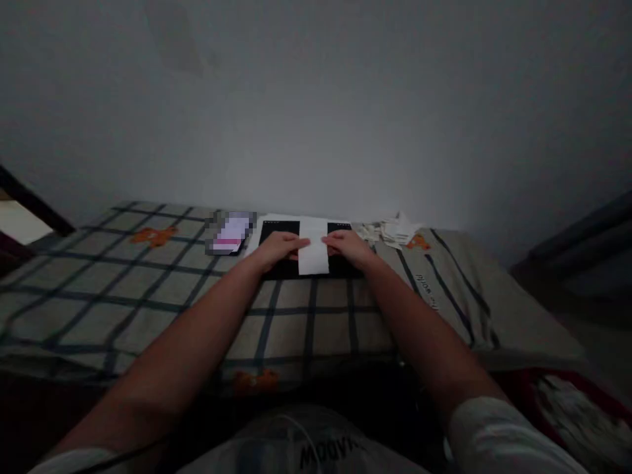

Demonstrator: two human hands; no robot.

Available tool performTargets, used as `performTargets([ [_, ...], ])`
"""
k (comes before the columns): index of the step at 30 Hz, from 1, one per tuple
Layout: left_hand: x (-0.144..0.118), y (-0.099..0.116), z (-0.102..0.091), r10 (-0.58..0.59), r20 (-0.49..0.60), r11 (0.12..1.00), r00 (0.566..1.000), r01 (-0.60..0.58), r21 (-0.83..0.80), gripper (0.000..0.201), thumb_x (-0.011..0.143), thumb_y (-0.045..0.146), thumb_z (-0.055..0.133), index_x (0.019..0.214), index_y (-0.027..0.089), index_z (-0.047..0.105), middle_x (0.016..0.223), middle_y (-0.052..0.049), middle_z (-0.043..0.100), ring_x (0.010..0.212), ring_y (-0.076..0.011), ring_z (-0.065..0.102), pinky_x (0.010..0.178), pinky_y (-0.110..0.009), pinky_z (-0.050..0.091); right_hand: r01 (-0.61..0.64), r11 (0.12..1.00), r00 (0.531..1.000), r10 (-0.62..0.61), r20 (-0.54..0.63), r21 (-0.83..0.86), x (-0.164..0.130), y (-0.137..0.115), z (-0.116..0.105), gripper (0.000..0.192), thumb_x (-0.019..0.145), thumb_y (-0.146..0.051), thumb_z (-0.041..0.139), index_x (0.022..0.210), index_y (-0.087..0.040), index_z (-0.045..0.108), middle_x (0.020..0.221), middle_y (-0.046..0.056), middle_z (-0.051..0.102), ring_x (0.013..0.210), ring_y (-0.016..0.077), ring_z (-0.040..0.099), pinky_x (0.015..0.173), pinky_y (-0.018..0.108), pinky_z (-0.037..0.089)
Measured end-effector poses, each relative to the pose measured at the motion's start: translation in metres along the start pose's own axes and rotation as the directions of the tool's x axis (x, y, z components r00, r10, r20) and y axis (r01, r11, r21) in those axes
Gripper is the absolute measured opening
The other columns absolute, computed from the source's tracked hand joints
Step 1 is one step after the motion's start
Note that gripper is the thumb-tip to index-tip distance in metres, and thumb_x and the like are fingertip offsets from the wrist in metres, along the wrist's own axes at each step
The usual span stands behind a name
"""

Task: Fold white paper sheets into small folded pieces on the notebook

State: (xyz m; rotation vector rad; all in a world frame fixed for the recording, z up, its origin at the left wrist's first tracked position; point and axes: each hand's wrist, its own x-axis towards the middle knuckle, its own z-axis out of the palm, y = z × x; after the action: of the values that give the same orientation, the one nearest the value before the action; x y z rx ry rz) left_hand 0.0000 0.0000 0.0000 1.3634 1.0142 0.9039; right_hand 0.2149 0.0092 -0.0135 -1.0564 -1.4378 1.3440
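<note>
Head view, dim light: I see both arms stretched forward over a checked bedsheet (148,283) with orange bear prints. My left hand (277,249) lies palm down on the left edge of a white paper strip (313,247), fingers flat and pressing rather than clenched. My right hand (349,247) does the same on the strip's right edge, fingertips pinching or pressing it; I cannot tell which. The strip lies upright across a black board (281,232), which sits on the sheet close to the grey wall (316,99). Just left of the board lies a blurred pink-and-white phone (230,233). To the right, near the board's corner, sits a heap of white paper scraps (395,230)
</note>
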Motion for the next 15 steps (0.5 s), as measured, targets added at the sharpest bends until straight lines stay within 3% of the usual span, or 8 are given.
performTargets([
  [6, 0.0051, 0.0017, 0.0023, 0.051, -0.116, 0.999, 0.992, -0.049, 0.02, 0.024, 0.067, 0.037, 0.078, 0.071, 0.015, 0.071, 0.072, -0.003, 0.069, 0.068, -0.0124, 0.059, 0.07, -0.028, 0.051, -0.073, 0.996, 0.997, 0.072, 0.022, 0.051, -0.0043, -0.0004, 0.0001, 0.016, 0.07, -0.027, 0.076, 0.072, -0.014, 0.068, 0.063, 0.0, 0.064, 0.057, 0.0081, 0.056, 0.059, 0.022, 0.047],
  [15, 0.0071, -0.002, 0.0052, -0.007, -0.04, 0.999, 0.999, 0.005, -0.046, 0.028, 0.065, 0.038, 0.079, 0.074, 0.013, 0.07, 0.081, -0.007, 0.071, 0.075, -0.0157, 0.063, 0.071, -0.03, 0.053, -0.018, 0.999, 1.0, 0.018, -0.007, 0.042, -0.007, -0.0051, -0.0011, 0.015, 0.07, -0.026, 0.075, 0.067, -0.014, 0.066, 0.063, -0.001, 0.063, 0.058, 0.0085, 0.055, 0.059, 0.023, 0.047],
])
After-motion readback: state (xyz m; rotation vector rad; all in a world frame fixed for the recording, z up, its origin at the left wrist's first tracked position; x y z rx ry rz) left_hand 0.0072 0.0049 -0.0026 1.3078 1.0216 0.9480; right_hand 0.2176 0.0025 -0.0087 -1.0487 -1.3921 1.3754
